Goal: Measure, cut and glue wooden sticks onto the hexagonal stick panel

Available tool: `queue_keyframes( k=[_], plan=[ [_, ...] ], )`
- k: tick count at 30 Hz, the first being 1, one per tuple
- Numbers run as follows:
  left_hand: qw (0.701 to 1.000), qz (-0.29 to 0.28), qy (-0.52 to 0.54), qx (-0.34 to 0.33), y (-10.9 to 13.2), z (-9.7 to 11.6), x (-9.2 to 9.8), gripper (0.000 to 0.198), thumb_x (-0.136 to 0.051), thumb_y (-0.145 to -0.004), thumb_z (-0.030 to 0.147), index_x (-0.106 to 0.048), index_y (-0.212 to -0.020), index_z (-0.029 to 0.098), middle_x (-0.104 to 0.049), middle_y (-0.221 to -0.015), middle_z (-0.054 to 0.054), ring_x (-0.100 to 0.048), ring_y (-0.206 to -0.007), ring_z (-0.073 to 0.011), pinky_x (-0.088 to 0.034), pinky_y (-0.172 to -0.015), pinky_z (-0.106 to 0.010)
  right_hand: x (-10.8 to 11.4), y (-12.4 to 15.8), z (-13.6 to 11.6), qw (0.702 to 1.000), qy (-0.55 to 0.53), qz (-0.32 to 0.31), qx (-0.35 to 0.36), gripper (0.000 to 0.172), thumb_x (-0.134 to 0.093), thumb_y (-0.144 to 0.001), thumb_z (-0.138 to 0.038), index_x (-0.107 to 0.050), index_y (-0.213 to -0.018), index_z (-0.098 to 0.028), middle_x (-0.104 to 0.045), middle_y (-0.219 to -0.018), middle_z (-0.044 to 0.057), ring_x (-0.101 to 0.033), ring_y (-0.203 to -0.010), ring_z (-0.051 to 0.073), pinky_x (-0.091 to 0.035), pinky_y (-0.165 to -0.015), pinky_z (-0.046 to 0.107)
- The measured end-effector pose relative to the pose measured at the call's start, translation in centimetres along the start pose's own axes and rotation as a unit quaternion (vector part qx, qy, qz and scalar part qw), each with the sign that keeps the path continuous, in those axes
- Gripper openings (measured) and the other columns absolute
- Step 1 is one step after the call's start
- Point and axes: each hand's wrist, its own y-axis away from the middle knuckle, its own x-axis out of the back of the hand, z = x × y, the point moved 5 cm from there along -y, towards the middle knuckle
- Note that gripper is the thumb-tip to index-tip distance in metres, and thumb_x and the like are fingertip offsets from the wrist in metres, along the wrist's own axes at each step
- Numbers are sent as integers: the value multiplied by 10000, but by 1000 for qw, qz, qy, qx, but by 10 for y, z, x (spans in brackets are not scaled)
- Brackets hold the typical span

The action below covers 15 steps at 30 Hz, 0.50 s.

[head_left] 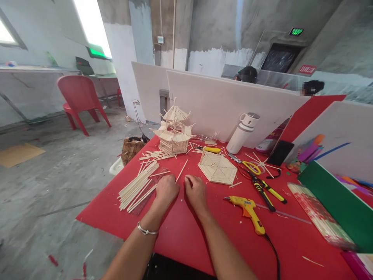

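Left hand and right hand rest side by side on the red table, fingers curled under; whether either grips anything cannot be told. A loose stick lies just beyond them, and a pile of wooden sticks lies beside the left hand. A hexagonal stick panel and a yellow glue gun lie near the right hand. The stick pagoda model stands farther back.
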Motion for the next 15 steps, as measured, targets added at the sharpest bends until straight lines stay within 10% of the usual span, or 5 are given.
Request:
queue_keyframes(
  k=[8,15],
  plan=[
    [1000,-25,-14,9,-2,2,1,251,-510,-793,175,-736,-866,94,-731,-893,-218,-704,-891,-294,-453,-673,-302,-2,1,-4,1000,-1,-17,6,277,-481,-969,-295,-738,-1040,-219,-754,-1005,67,-648,-953,220,-440,-843,300],
    [979,7,199,-53,1,2,-4,258,-525,-796,309,-634,-630,144,-596,-581,-32,-530,-566,-139,-309,-542,-252,-2,-1,0,992,-119,-18,-40,368,-504,-953,-489,-739,-978,-207,-754,-928,65,-662,-808,199,-463,-740,275]
  ],
)
